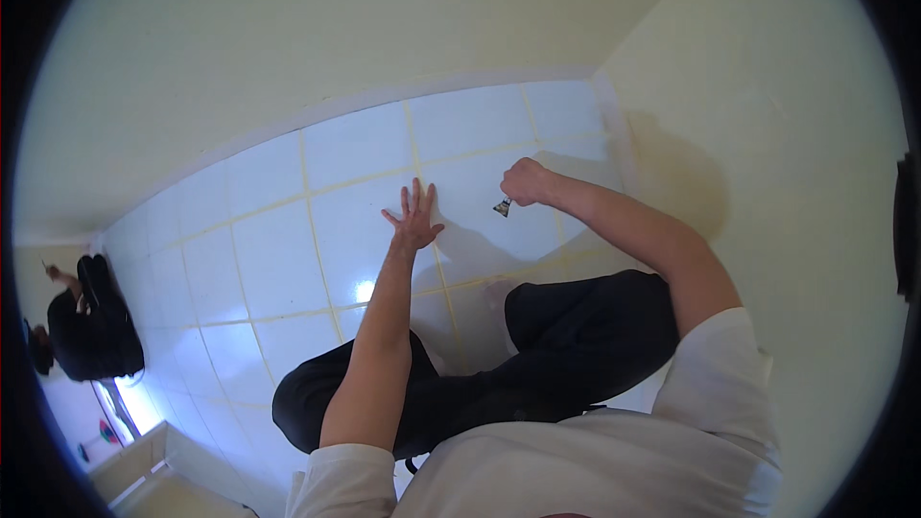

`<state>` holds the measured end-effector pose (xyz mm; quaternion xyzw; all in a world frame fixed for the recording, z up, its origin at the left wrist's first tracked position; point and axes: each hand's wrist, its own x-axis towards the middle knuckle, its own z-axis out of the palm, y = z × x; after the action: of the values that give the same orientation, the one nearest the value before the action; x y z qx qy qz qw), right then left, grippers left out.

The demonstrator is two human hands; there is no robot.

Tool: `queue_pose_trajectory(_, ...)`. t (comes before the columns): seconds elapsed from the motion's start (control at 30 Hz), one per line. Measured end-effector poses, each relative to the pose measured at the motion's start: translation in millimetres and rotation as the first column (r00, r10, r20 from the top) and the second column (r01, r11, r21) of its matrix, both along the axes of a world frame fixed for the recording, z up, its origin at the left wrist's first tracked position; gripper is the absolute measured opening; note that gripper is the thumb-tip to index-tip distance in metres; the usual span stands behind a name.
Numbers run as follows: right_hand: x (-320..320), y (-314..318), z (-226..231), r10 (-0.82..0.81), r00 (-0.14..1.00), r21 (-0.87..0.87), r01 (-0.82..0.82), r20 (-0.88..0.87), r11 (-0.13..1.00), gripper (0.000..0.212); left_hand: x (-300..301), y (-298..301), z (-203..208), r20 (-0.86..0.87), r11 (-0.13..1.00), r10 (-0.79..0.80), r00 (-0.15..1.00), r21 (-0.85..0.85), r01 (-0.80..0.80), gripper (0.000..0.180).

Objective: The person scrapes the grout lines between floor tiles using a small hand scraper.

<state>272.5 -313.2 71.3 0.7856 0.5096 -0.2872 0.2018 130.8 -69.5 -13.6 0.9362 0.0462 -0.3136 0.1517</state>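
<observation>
My left hand (415,224) lies on the white tiled floor (360,221), fingers spread, close to a yellowish grout line. To the right of it, my right hand (525,180) is closed in a fist round the handle of a small scraper (502,207). Its flared, stained metal blade points down toward the tiles; the handle is hidden in my fist. Whether the blade touches the floor I cannot tell. My bent legs in dark trousers (576,326) are close behind both hands.
A cream wall with a pale skirting board (365,103) runs along the far side and meets the right wall (767,134) in a corner. Another person in dark clothes (91,326) crouches at the far left. Cream furniture (144,460) stands at the lower left.
</observation>
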Motion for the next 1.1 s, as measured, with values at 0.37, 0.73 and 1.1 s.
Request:
queue_pose_trajectory(0.37,-9,-103,16,-0.352,0.931,-0.186,0.365,0.097,0.912,0.022,1,36,-11,-0.144,0.989,-0.149,0.978,-0.021,0.148,0.106)
queue_pose_trajectory(0.73,-11,-126,20,-0.731,0.610,0.249,0.690,0.306,0.680,0.024,-13,103,-36,0.300,0.921,-0.369,0.880,-0.011,0.390,0.086)
queue_pose_trajectory(1.1,-144,-163,166,-0.676,0.567,0.271,0.636,0.470,0.722,0.028,-19,81,110,0.112,0.921,-0.361,0.926,0.200,0.335,0.077)
